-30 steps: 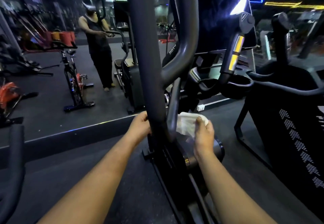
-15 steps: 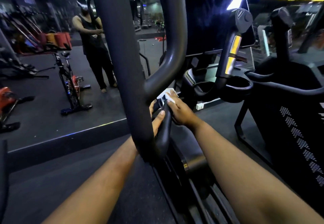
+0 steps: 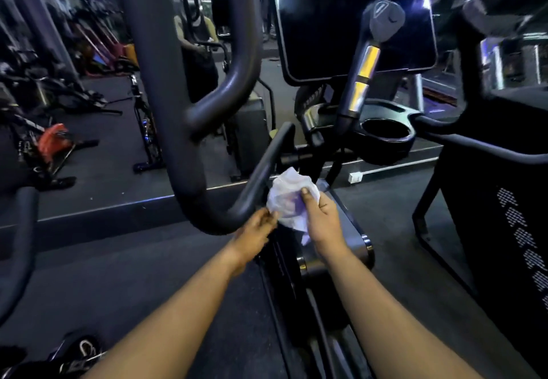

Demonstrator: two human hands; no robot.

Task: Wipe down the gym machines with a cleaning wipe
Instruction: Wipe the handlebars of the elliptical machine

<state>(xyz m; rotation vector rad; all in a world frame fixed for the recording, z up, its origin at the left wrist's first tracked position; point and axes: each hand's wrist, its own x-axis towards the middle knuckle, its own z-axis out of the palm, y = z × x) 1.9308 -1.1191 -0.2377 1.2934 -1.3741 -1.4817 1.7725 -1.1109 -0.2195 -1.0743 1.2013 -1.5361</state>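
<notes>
At the centre of the frame we see the right hand [image 3: 321, 220] grasping the crumpled white cleaning wipe [image 3: 289, 197], thumb laid across its front, while the left hand [image 3: 256, 232] pinches the wipe's lower left edge with its fingertips, though blur hides just how those fingers lie. The wipe sits just beside the curved dark handlebar [image 3: 261, 174] of the gym machine [image 3: 335, 248], whose grey housing lies under the right wrist. Further out, we find a dark console screen [image 3: 353, 19] at upper centre, a cup holder [image 3: 385, 135] right of centre, and exercise bikes [image 3: 53, 147] at the left.
</notes>
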